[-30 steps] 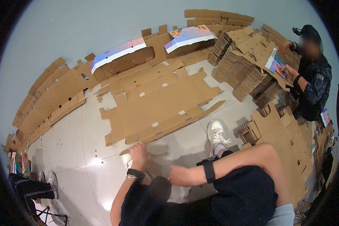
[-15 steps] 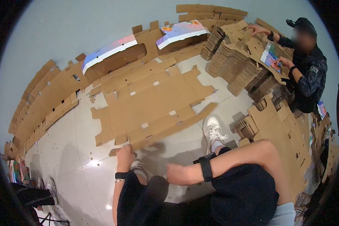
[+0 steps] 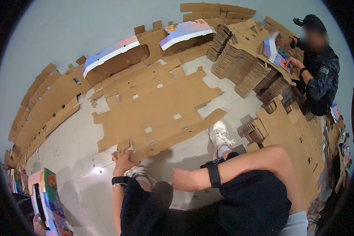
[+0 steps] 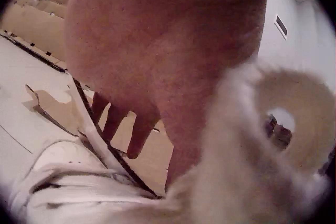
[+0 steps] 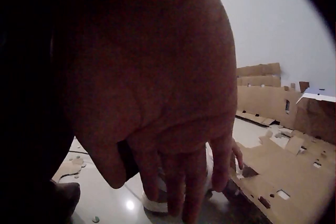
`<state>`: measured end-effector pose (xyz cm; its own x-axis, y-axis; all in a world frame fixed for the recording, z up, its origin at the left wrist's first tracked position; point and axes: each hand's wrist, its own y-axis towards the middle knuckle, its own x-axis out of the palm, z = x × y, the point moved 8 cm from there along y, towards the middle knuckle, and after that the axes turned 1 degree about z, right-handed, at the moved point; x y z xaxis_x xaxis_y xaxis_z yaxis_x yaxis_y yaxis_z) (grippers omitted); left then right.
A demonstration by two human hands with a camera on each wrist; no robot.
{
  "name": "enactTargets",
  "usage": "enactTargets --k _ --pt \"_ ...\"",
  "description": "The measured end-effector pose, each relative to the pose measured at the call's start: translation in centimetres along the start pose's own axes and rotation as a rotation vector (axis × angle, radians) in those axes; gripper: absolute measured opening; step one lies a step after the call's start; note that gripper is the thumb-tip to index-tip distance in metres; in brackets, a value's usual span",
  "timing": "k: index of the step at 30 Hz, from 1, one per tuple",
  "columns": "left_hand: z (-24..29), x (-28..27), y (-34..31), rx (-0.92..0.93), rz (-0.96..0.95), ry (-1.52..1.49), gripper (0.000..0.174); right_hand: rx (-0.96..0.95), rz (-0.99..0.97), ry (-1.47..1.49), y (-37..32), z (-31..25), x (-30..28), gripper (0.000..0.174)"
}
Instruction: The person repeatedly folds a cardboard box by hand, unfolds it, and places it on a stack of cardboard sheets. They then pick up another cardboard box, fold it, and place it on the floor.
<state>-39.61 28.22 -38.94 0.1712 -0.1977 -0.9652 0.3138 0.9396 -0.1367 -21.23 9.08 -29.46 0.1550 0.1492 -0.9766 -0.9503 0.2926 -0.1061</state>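
A large flat die-cut cardboard sheet (image 3: 157, 106) lies on the floor in front of me, plain brown side up. At its near left corner, my left hand (image 3: 124, 160) rests on the near flap (image 3: 165, 144) with fingers spread. In the left wrist view, the straight fingers (image 4: 142, 134) lie over the cardboard, just beyond its raised edge. My right hand (image 3: 185, 179) hangs between my knees, apart from the sheet. The right wrist view shows its fingers (image 5: 176, 187) pointing loosely down, holding nothing.
A tall stack of flattened cardboard (image 3: 240, 67) stands at the back right. Behind it, another person (image 3: 318, 74) handles a printed carton (image 3: 277, 55). Cardboard pieces (image 3: 47, 102) lean along the wall. My white shoe (image 3: 220, 135) stands near the sheet. A printed box (image 3: 51, 196) is at lower left.
My left hand has shifted left along the near edge, its fingers now spread. The right hand hardly moved. A hand-carried printed box has entered at lower left; the other person has raised a carton panel.
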Motion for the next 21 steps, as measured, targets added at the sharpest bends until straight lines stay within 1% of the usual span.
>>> enactTargets --k 1,3,4,6,7,8,10,12,13,14,15,16,17,18,19,21 --pt "-0.1 -0.3 -0.2 0.002 0.0 0.0 0.065 0.002 0.0 0.0 -0.1 -0.1 0.4 0.008" --pt "-1.3 -1.0 -0.5 -0.103 -0.013 -0.071 0.062 0.018 0.058 -0.023 0.1 -0.1 0.8 0.009" --pt "-2.4 -0.8 -0.4 -0.103 -0.007 -0.071 0.062 0.018 0.059 -0.03 0.1 0.2 0.6 0.009" --pt "-5.2 -1.9 -1.2 -0.106 0.306 -0.358 0.053 -0.005 0.032 0.01 0.0 0.1 0.5 0.008" --pt "-4.6 -4.2 -2.6 -0.052 0.406 -0.432 0.049 -0.005 0.033 0.015 0.0 -0.2 1.3 0.008" --pt "-4.4 -7.0 -4.6 0.002 0.511 -0.506 0.045 0.024 0.151 -0.002 -0.1 0.0 1.8 0.007" --pt "-4.7 -11.6 -9.4 -0.052 0.691 -0.355 0.045 0.048 0.273 -0.019 -0.2 -0.1 1.3 0.007" --pt "-7.2 -15.0 -13.4 -0.176 0.703 -0.122 0.046 0.045 0.207 0.014 0.0 0.4 1.2 0.007" --pt "-11.3 -14.7 -15.0 -0.222 0.751 -0.094 0.046 0.042 0.187 0.023 0.1 0.6 1.0 0.007" --pt "-14.3 -14.9 -16.9 -0.199 0.822 -0.009 0.046 0.004 0.018 0.058 0.4 0.7 1.9 0.008" --pt "-17.0 -14.4 -19.0 -0.347 0.867 -0.018 0.051 -0.034 -0.15 0.095 0.6 0.3 2.9 0.009" --pt "-20.7 -12.7 -20.8 -0.471 0.825 0.043 0.055 -0.042 -0.145 0.089 0.5 0.2 2.9 0.009" --pt "-24.6 -10.5 -22.7 -0.592 0.782 0.1 0.06 -0.018 -0.074 0.095 0.0 0.5 2.6 0.012" --pt "-28.1 -7.9 -24.3 -0.654 0.705 0.043 0.065 0.009 -0.005 0.105 -0.2 0.8 2.2 0.014" --pt "-30.5 -5.5 -25.6 -0.71 0.624 -0.015 0.07 0.012 -0.004 0.102 -0.1 0.9 1.9 0.014" --pt "-32.9 -1.2 -27.2 -0.894 0.517 -0.277 0.076 0.004 -0.114 0.131 -0.2 0.8 1.7 0.02"
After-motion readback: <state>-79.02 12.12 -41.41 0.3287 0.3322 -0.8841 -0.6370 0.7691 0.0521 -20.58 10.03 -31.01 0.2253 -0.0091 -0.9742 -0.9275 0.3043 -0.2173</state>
